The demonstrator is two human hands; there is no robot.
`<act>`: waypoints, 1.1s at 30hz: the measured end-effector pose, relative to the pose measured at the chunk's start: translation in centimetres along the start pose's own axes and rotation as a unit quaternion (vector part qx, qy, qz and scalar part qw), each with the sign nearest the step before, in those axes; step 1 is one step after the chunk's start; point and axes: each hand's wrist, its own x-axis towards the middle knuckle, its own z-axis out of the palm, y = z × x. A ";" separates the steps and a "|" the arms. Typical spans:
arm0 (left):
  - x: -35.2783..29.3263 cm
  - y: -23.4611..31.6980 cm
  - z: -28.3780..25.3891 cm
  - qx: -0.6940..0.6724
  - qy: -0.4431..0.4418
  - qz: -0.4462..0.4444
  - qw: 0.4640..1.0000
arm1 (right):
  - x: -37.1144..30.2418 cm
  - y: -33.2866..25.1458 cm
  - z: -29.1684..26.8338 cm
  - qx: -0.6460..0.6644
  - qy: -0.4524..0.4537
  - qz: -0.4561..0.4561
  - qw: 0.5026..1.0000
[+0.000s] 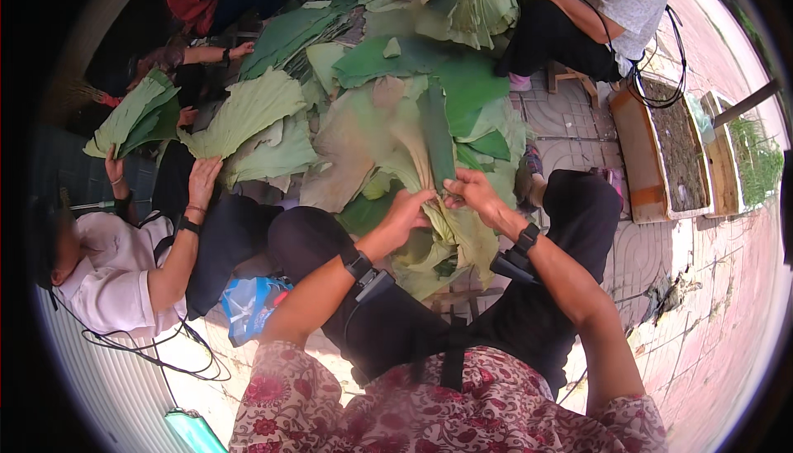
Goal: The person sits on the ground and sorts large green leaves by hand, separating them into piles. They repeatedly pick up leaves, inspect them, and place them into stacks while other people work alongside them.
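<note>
Between my knees I hold a bunch of large lotus leaves (405,135), gathered to a narrow neck, with the broad parts fanning away from me. My left hand (405,215) is closed round the gathered part from the left. Just to its right, my right hand (479,197) pinches leaf edges at the same neck, beside a dark green folded leaf (438,135). Crumpled pale leaf ends (446,242) hang below both hands. What lies inside my fingers is partly hidden. More flat green leaves (471,90) lie spread beyond the bunch.
On my left, a person (124,263) holds leaves in both hands. Others sit at the far left and far right, one beside a leaf bundle (475,7). A blue-and-white plastic bag (250,308) lies by my left knee. Soil-filled planter boxes (644,156) stand at right on tiled paving.
</note>
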 end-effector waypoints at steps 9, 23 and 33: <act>0.5 -1.1 -5.7 0.090 0.189 0.100 0.973 | 0.7 -3.9 -8.3 -0.237 0.328 -0.131 0.905; -3.3 -0.4 -5.9 0.233 0.158 0.232 0.931 | -1.4 -4.0 1.3 -0.415 0.066 -0.222 0.880; -4.4 1.0 -3.4 0.154 0.051 0.193 0.968 | -2.1 -4.6 6.4 -0.257 -0.074 -0.151 0.952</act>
